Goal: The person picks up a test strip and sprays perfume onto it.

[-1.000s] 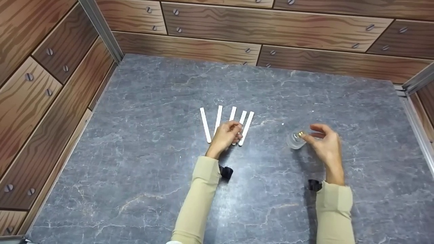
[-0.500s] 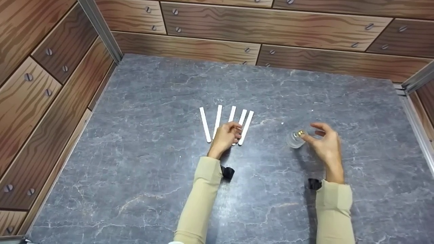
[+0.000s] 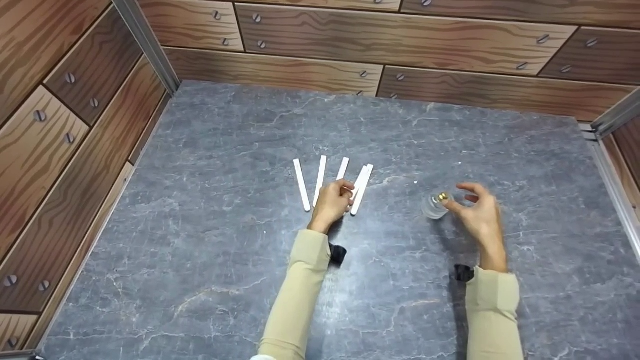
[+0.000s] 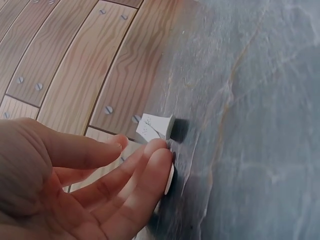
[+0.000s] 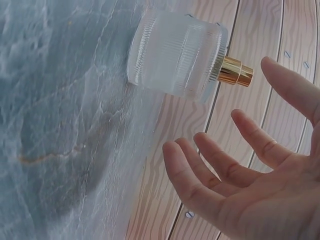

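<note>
Several narrow white paper strips lie fanned on the grey marbled table in the head view; the leftmost strip [image 3: 301, 185] stands apart, while the two rightmost strips [image 3: 365, 185] overlap. My left hand [image 3: 330, 204] is over their near ends, fingers loosely bent. In the left wrist view its fingertips touch or nearly touch the strips [image 4: 155, 126], and the thumb stays away from the fingers. A clear ribbed glass perfume bottle [image 5: 175, 52] with a gold spray neck [image 5: 235, 71] stands upright. Beside it my right hand [image 3: 481, 212] has its fingers spread, gripping nothing.
Wood-patterned panels [image 3: 310, 30] wall off the back and left of the table [image 3: 200, 260]. Metal profiles [image 3: 145, 40] run along the corners. A tiny white speck [image 3: 415, 182] lies behind the bottle.
The second strip from the right has shifted right and now overlaps the rightmost one, as my left hand moved very slightly right. My right hand and the bottle have hardly moved.
</note>
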Motion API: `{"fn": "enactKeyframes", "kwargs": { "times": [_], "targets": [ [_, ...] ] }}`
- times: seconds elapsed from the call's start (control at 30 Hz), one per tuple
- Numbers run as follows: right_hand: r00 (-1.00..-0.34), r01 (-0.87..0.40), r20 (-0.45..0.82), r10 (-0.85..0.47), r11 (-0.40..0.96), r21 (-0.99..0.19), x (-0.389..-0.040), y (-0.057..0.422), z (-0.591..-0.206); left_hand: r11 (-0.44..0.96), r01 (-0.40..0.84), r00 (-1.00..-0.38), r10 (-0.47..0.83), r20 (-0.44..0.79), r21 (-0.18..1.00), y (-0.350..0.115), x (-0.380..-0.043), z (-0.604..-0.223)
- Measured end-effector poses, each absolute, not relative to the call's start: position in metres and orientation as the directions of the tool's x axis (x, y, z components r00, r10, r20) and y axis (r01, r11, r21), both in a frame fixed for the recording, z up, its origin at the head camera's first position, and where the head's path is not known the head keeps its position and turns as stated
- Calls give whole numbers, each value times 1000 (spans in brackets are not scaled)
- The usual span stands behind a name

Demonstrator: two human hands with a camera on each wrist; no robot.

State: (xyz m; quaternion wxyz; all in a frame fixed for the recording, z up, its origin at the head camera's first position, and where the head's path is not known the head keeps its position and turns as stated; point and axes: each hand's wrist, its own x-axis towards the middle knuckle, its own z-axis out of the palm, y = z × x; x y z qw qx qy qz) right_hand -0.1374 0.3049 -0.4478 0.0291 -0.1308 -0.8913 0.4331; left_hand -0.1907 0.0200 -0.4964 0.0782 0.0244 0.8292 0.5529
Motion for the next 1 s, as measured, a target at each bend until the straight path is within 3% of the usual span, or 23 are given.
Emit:
{"fn": "enactKeyframes", "kwargs": {
  "times": [0.4,1.0],
  "targets": [
    [-968,213,-84,237,593,-777,-139,305,-446,589,35,-995,99,-29,807,23,-193,-498],
    [-971,216,-110,212,583,-783,-141,307,-450,662,23,-990,117,-73,749,28,-192,-497]
  ]
}}
